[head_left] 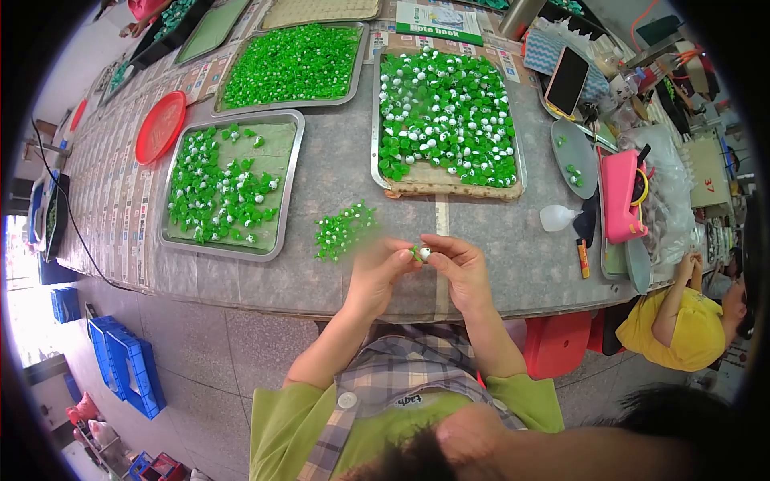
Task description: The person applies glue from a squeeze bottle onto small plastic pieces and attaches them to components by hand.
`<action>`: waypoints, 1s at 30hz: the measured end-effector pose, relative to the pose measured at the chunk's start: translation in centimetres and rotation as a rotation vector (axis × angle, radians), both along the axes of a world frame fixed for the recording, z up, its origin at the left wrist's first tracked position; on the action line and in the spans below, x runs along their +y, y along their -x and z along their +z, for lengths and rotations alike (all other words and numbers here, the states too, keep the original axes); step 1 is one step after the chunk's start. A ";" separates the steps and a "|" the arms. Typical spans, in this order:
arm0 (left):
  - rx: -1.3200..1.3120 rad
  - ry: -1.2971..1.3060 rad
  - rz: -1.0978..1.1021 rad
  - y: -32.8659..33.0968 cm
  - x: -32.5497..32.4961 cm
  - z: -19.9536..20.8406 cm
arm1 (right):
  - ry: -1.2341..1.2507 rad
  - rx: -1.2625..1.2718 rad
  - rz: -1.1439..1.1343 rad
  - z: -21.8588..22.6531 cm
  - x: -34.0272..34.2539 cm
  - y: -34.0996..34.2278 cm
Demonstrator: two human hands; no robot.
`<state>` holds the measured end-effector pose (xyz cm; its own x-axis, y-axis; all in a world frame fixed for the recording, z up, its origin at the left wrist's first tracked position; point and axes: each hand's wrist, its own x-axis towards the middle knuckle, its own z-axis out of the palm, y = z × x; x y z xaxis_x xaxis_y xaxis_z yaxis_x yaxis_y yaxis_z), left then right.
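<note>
- We hold a small green piece (pixel 420 253) with a white bead on it between both hands, above the near edge of the table (pixel 337 168).
- Our right hand (pixel 461 268) pinches the piece with thumb and fingertips closed on it.
- Our left hand (pixel 375 272) meets it from the other side, fingers curled and closed on the same piece; this hand is blurred.
- Just beyond our left hand, a loose pile (pixel 343 231) of green and white pieces lies on the table.
- To the left sits a metal tray (pixel 293 188) partly filled with the same pieces.
- Straight ahead a fuller tray (pixel 374 120) rests on a board.
- Farther off, a third tray (pixel 353 76) holds plain green pieces, with a red plate (pixel 160 127) to its left.
- At the right lie a pink case (pixel 622 196), a phone (pixel 567 80) and a small white bottle (pixel 555 217).
- Another person in yellow (pixel 682 325) sits at the right table end.
</note>
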<state>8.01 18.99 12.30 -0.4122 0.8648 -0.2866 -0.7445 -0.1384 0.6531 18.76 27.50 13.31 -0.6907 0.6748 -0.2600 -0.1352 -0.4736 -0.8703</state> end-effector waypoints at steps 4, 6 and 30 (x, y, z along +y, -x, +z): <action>-0.007 0.011 -0.021 -0.1 0.0 -0.1 | -0.004 0.007 0.053 -0.5 0.3 -0.2; -0.020 0.014 -0.016 -0.1 0.0 -0.1 | -0.013 0.006 0.044 -0.5 0.5 -0.4; 0.497 0.016 0.094 -0.3 -0.4 0.3 | -0.166 0.000 0.009 1.9 -0.6 -0.2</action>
